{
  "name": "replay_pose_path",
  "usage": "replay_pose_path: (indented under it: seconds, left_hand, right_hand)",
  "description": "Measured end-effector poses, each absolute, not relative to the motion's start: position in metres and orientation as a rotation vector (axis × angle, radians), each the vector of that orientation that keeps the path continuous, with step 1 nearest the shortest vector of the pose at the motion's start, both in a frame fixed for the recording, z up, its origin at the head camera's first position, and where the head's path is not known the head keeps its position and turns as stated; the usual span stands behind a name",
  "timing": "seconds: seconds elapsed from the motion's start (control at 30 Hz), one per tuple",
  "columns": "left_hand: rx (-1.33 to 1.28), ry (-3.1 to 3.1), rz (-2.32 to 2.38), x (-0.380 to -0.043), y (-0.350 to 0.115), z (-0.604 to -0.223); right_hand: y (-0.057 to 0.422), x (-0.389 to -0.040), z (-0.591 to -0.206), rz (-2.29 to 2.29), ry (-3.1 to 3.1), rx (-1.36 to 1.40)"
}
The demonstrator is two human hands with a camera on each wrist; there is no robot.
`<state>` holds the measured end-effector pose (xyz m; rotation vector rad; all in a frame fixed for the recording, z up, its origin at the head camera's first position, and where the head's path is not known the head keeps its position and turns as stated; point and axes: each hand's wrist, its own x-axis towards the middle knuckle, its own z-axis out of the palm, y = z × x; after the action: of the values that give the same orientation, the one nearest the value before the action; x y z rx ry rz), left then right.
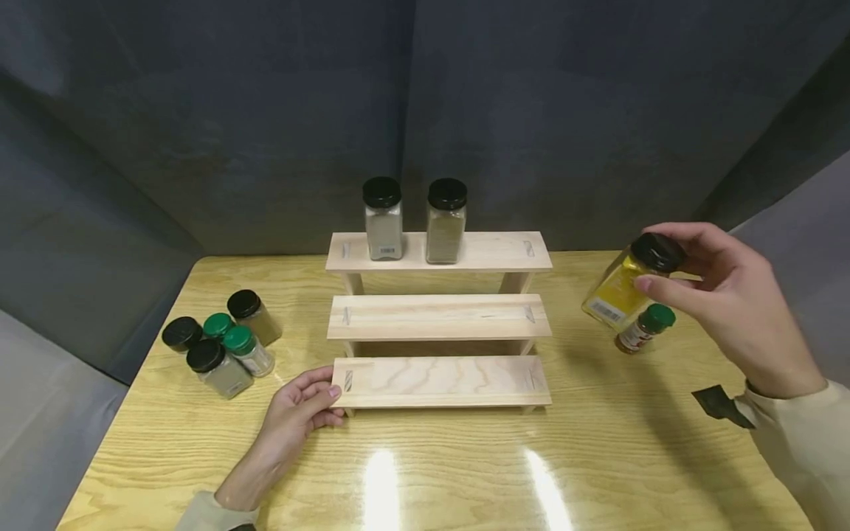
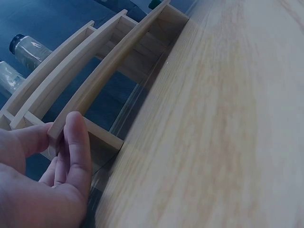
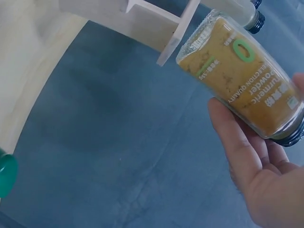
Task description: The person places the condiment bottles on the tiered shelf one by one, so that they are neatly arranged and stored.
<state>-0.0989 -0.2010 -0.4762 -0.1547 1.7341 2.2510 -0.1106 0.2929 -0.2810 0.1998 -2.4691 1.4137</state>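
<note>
Right of the rack [image 1: 441,317], a yellow jar [image 1: 617,291] is gripped aloft by fingers of the right hand [image 1: 737,302], the bottom shelf [image 1: 441,381] by the left hand [image 1: 302,405]. Shelving is judged under way; upright placement beside the shelved jars [image 1: 446,232] seems required.

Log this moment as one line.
left hand: grips lowest step of rack | right hand: holds turmeric jar, tilted, above table | top step: two jars | table: five jars left, one green-lidded jar right
</note>
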Motion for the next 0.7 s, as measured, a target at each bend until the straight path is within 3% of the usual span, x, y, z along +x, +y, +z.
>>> replay_pose_path:
  seconds: [0.7]
  left_hand:
    - [-0.131,1.741,2.255,-0.100,-0.202,-0.479]
  right_hand:
    - [0.254,-0.153,-0.269,1.917,-2.146,0.572]
